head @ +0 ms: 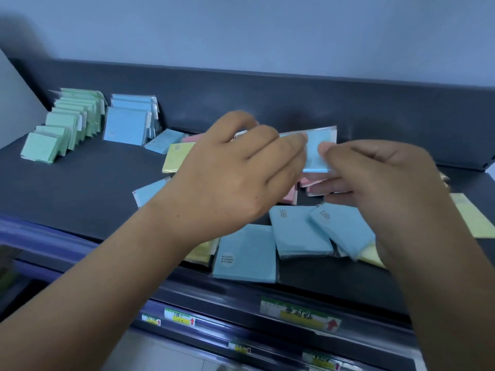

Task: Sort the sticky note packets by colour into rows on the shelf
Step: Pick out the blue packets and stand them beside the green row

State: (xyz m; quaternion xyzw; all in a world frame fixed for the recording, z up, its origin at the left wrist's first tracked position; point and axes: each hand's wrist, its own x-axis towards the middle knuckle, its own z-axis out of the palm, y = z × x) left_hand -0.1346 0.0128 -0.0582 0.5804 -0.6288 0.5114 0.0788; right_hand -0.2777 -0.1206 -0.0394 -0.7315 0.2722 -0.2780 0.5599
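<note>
So the blue packet [317, 149] is up in the air over the middle of the shelf [80, 183], held between both hands, flat face toward the camera and standing roughly upright. It's close to square, so I can't really call a long axis, maybe a touch wider than tall. Pale blue pad inside a shiny clear wrapper, and the wrapper sticks out past the pad along the top edge

Grip: the right hand [380, 180] pinches it, thumb on the front near the lower right corner, fingers tucked behind. The left hand [235, 170] has its fingers curled onto the left edge, looks like a pinch too, though that side's a bit motion-blurred

The bit that matters imo: the blue row [131, 121] sits well off to the left and further back, leaning near the rear lip, with the green row [61, 124] just beside it on its left. So the packet has to travel left and away, and the left hand is the nearer one for that

Under the hands there's the loose pile [246, 253], blue, yellow and pink mixed, plenty left to sort. Price labels [300, 314] run along the front edge
</note>
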